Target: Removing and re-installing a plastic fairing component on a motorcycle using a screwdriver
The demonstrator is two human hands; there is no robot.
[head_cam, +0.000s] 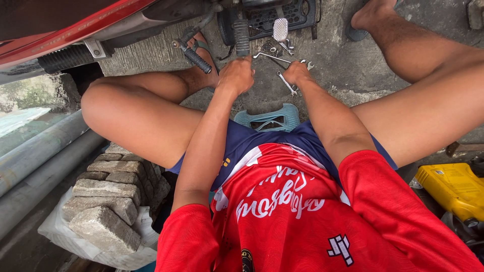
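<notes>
While sitting low on a teal stool (pixel 272 120) beside the red motorcycle (pixel 75 30), the person is sorting through wrenches (pixel 282 60) on the concrete, the right hand (pixel 296 73) closing on one, the left hand (pixel 236 75) fisted just beside the footpeg (pixel 241 36), so choosing the fitting size seems the step in hand.

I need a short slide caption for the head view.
Seated person's left hand and right hand among wrenches on concrete beside a red motorcycle.
</notes>
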